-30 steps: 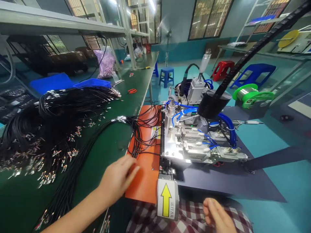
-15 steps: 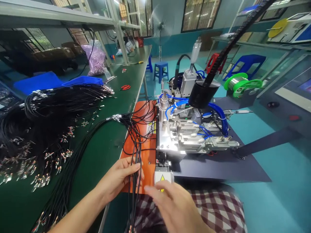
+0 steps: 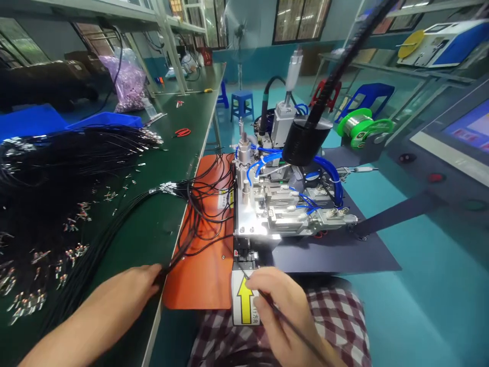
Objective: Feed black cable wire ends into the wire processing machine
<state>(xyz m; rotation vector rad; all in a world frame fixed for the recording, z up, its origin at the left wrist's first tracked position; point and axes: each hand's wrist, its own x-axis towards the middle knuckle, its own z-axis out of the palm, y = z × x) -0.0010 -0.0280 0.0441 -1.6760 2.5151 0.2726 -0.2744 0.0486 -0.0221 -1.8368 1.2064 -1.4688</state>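
Observation:
My left hand (image 3: 143, 285) is closed around several black cables (image 3: 183, 244) at the edge of the green table, left of the orange plate (image 3: 202, 285). My right hand (image 3: 278, 306) pinches a single black cable (image 3: 294, 331) beside the white block with a yellow arrow (image 3: 246, 300). That cable's thin tip points up toward the front of the metal machine (image 3: 282, 204). Other black cables loop over the orange plate and run to the machine's left side. Their silvery ends (image 3: 168, 188) lie bunched on the green table.
A large pile of black cables (image 3: 49, 178) covers the table's left side, by blue trays (image 3: 107, 121). Red-handled pliers (image 3: 182, 132) lie farther back. A green wire spool (image 3: 359, 127) and a control panel (image 3: 439, 153) stand at the right.
My left hand has moved left and down with its cables, off the orange plate. My right hand, empty before, now holds one cable. The view has shifted to the right.

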